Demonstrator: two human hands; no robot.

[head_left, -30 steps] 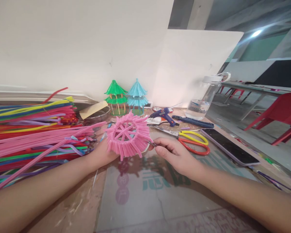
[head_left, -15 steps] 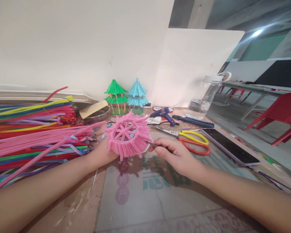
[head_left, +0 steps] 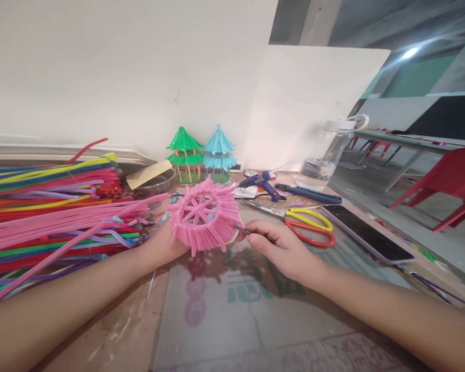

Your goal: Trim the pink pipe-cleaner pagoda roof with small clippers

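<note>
left hand (head_left: 160, 245): closed against the near left side of the pink pipe-cleaner roof (head_left: 203, 214), mostly hidden behind its fringe; supports the piece just above the tabletop (head_left: 225, 320), tilted so the spoked inside faces the camera. finger spread not visible.

right hand (head_left: 281, 248): pinched shut, thumb and forefinger clamped on a thin metal tool (head_left: 241, 229). tool tip at the right rim of the roof, in among the fringe; touching or just short, cannot tell.

position of the roof: centre of the tabletop, between both hands.

left edge of the tabletop: occupied by a large pile of coloured pipe cleaners (head_left: 50, 206), ends reaching to just beside the left hand. little open room on that side.

far edge, against the wall: green pagoda model (head_left: 185, 154) and blue pagoda model (head_left: 219, 152) side by side, directly behind the roof; glue gun (head_left: 261, 184) and water bottle (head_left: 325, 157) further right.

right of the right hand: scissors (head_left: 294, 222) with yellow and red handles, near the knuckles; phone (head_left: 366, 232) lying flat beyond them, toward the right edge.

near edge: bare glossy surface below both forearms, the widest open room.
</note>
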